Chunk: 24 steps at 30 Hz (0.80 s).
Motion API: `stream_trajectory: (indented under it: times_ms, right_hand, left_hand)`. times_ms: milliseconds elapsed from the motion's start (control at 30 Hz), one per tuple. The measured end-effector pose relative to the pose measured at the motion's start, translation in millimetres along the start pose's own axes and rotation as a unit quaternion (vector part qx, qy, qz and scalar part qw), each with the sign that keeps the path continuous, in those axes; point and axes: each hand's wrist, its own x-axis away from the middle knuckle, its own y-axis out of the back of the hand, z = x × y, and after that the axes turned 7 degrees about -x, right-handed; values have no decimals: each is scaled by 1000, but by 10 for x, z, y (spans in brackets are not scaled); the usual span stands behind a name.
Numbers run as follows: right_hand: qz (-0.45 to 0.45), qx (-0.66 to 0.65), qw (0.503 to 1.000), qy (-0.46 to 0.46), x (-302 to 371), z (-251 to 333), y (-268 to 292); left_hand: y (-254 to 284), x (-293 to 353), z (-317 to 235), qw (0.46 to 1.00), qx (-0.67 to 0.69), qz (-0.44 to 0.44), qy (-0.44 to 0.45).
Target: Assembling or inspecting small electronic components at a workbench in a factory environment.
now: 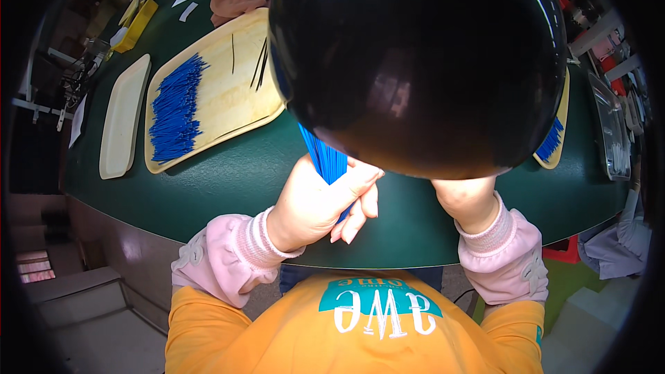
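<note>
My left hand [312, 204] is closed around a bundle of thin blue wires [325, 156] at the near side of the table. The wires' upper ends go out of sight behind a large glossy black dome [422, 62], which looks like a lamp shade. A short bit of the bundle shows below my fingers. My right hand [465, 197] reaches under the dome's near edge. Only its back and wrist show, so its fingers and anything in them are hidden. Pink sleeve covers are on both forearms.
Left of the dome, a cream tray [232, 100] holds a pile of blue wires [176, 111] and a few dark strands. A narrow cream tray [123, 121] lies farther left. Another tray with blue wires [551, 142] and a clear container [609, 128] are at right on the green table [242, 173].
</note>
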Motion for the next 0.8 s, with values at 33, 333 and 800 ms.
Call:
stream_trajectory:
  times_ms: [33,333,800]
  right_hand:
    - [6,-3,1000,-5,5,-4,6]
    - [7,-120,986,-116,69,-276,-79]
    - [-29,-99,993,-52,-15,-52,-32]
  left_hand:
    - [1,1,2,1000,-4,-1,1]
    - [17,1,-25,994,105,-2,34]
    - [-18,-20,-2,999,26,-32,24]
